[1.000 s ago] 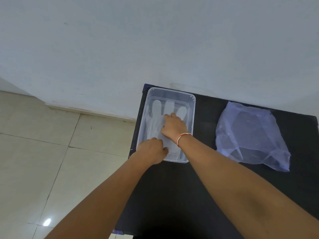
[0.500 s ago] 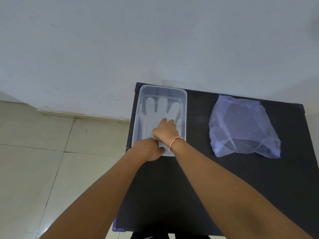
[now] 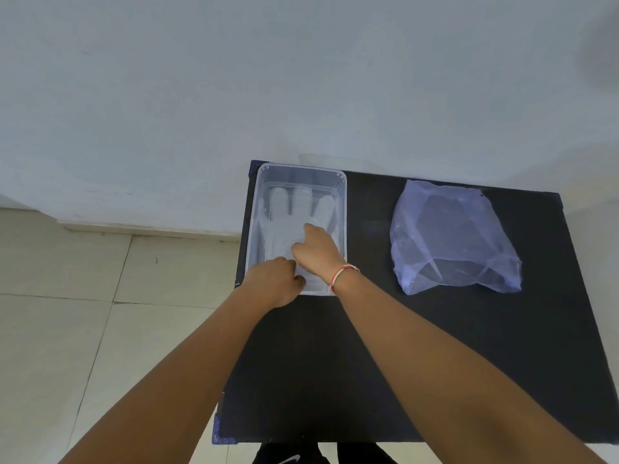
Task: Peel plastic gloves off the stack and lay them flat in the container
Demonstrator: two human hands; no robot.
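Black tabletop (image 3: 385, 346) filled the lower right of the view, w/ pale tiled floor (image 3: 67, 313) off at 9 o'clock and a blank wall (image 3: 301, 78) at 12. Next largest was the bluish plastic bag (image 3: 452, 239), crumpled at about 3 o'clock of the container and well apart from it; whether it held the glove stack couldn't be told, since its contents were only dark folds thru the film. Clear plastic container (image 3: 341, 182) sat at the table's 11 o'clock corner, and a translucent glove (image 3: 294, 209) lay inside it, fingers pointing to 12, cuff toward the near rim. Step in hand looked like the flattening: right hand (image 3: 318, 252) was spread palm-down on the glove's palm area, pressing, not gripping anything; left hand (image 3: 271, 283) was curled at the near rim, approx 7 o'clock of the container, fingers seemingly pinching the cuff edge, tho the grip itself was hidden under the knuckles, so can't tell for sure. Next move, in my judgement, calls for smoothing outward, lifting both hands w/o dragging the thin film, then reaching to 3 o'clock for another glove. Hard to make out: how many gloves were layered in the container, the thumb of the glove, and the near rim behind the wrists. Smallest item: a red-and-white thread band (image 3: 341, 276) on the right wrist.
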